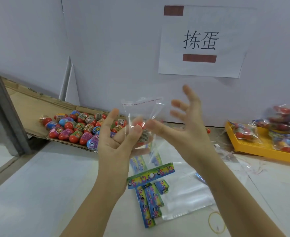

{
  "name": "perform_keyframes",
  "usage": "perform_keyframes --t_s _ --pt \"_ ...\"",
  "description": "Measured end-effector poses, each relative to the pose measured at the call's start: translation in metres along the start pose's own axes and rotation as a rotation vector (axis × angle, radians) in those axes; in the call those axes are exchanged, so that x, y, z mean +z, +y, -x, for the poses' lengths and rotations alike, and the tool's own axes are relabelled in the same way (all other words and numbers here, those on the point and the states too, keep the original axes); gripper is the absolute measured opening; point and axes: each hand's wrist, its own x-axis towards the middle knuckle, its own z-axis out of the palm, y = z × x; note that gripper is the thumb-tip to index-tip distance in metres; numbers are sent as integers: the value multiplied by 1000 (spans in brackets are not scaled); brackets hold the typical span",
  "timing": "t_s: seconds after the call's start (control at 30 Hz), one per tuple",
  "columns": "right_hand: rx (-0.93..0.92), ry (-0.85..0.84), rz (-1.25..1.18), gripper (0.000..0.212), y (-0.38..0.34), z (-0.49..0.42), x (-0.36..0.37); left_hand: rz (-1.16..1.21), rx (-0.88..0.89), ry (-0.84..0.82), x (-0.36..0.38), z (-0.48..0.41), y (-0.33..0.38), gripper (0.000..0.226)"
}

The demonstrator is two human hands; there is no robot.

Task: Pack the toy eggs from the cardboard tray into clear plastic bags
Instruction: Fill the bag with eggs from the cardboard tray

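Observation:
A flat cardboard tray [29, 106] at the left holds several red, blue and pink toy eggs [76, 127]. Above the table's middle, my left hand [113, 141] holds a clear plastic bag [140, 113] from below, fingers curled round it and the red toy egg [139, 125] inside. My right hand [185, 122] is at the bag's right side, its thumb against the plastic near the egg and its other fingers spread wide and blurred.
Colourful header cards [149, 175] and a stack of flat clear bags [187, 194] lie on the white table below my hands. A yellow tray [253, 147] at the right holds packed bags of eggs [288, 120]. A yellow rubber band [217, 222] lies near the front.

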Motion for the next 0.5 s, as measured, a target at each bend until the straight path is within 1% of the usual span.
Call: perform_keyframes --t_s 0.03,0.07,0.1,0.13,0.17,0.2,0.23,0.33,0.47,0.5 --pt "143 -85 -44 101 1 0 0 4 -1 -5 0 0 0 62" --pt "240 -176 -91 90 3 -1 0 4 4 -11 1 0 0 65" --pt "285 -239 -136 72 6 -2 0 3 11 -16 2 1 0 67" --pt "289 -266 -183 53 7 -2 1 6 15 -16 3 2 0 67" --pt "276 -269 -234 38 7 -2 2 11 17 -11 3 3 -1 66" --pt "260 -262 -272 28 8 -2 4 11 19 -6 4 3 -2 65" --pt "245 -249 -288 24 9 -2 5 5 20 -6 4 4 -3 64" --pt "221 -233 -263 26 12 -3 5 2 -3 -11 4 4 -4 58" --pt "245 -365 -204 48 13 -4 0 63 -84 37 2 0 -4 51" --pt "249 -382 -182 50 14 -4 0 66 -99 50 0 -1 -4 51"
